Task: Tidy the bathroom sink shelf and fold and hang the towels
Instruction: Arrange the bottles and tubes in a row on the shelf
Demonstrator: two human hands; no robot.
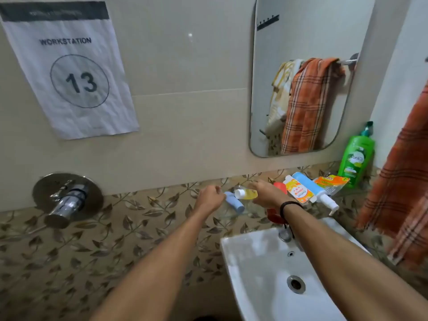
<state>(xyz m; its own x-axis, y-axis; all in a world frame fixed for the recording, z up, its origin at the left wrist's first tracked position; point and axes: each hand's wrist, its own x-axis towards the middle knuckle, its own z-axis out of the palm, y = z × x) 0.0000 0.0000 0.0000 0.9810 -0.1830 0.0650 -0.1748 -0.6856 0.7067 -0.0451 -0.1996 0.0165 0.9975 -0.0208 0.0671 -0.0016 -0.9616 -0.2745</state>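
A glass shelf (231, 213) over the white sink (259, 269) carries toiletries. My left hand (209, 199) has curled fingers at the top end of a small blue bottle (236, 203) that lies on its side. My right hand (266, 193) grips a yellow bottle with a white cap (246, 193) just above the shelf. Further right lie a red item (280, 185), an orange-and-white carton (297, 191), a blue-and-white pump bottle (310, 187) and an orange pouch (330, 181). A green shampoo bottle (356, 158) stands upright. An orange checked towel (398, 193) hangs at the right edge.
The mirror (289, 31) reflects an orange checked towel and a yellow patterned one bunched on a bar. A chrome tap (284, 235) sits behind the sink bowl. A chrome wall mixer (67, 200) juts out at the left, under a paper sign (69, 72).
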